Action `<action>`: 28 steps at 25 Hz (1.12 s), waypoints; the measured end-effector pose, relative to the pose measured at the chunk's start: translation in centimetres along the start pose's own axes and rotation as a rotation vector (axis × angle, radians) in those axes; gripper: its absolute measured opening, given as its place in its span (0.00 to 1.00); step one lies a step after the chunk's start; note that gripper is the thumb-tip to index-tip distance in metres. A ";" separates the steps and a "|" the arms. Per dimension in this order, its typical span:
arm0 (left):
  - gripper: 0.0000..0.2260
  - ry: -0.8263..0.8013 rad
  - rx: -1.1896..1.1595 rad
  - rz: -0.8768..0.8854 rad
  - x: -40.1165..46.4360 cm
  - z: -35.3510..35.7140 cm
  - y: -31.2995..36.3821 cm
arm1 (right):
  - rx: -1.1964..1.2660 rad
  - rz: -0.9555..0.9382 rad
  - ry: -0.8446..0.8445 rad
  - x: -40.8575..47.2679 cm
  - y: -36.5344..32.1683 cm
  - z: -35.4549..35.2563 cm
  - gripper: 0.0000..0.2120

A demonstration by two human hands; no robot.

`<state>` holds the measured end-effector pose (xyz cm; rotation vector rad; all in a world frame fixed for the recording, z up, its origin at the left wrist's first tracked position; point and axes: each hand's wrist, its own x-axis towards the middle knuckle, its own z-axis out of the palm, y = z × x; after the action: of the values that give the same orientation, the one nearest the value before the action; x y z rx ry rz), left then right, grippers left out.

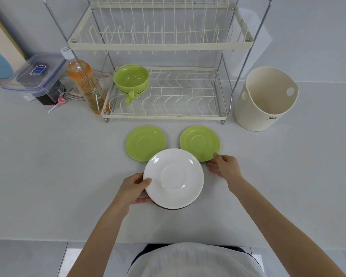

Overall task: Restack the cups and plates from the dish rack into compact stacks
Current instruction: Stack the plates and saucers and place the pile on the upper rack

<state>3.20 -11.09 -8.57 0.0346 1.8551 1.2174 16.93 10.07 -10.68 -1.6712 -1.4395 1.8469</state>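
Head view: a pale grey bench (48, 176) runs back to a plain light wall, its near edge crossing low in the picture above a tiled floor. At the back stands a two-tier cream wire dish rack (162, 92); on the lower tier's left end sit nested green cups (131, 79). Left of the rack are an orange bottle (84, 84) and a lidded plastic box (36, 76); to the right stands a cream bucket (265, 98).

In front of the rack lie two green saucers (145, 142), side by side and apart. The left hand (134, 189) grips the left rim of a white saucer (174, 177), which overlaps both. The right hand (225, 164) pinches the near edge of the right green saucer (200, 141). Bare bench spreads wide on both sides.
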 end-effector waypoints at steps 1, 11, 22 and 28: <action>0.10 -0.001 -0.001 0.000 0.0 0.0 0.0 | -0.017 -0.005 0.012 0.4 -0.4 0.1 0.14; 0.08 -0.020 -0.021 -0.007 0.2 -0.2 0.0 | 0.078 0.034 -0.024 1.1 -1.5 0.5 0.05; 0.08 -0.047 -0.029 -0.005 0.3 -0.4 0.0 | 0.072 -0.109 -0.206 -3.6 -3.4 -0.8 0.12; 0.09 -0.026 -0.030 -0.009 0.2 -0.4 -0.2 | -0.275 -0.180 -0.313 -4.1 -1.0 0.0 0.11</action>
<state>2.91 -11.40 -8.84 0.0258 1.8125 1.2330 17.73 7.52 -7.46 -1.3449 -1.9793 1.9423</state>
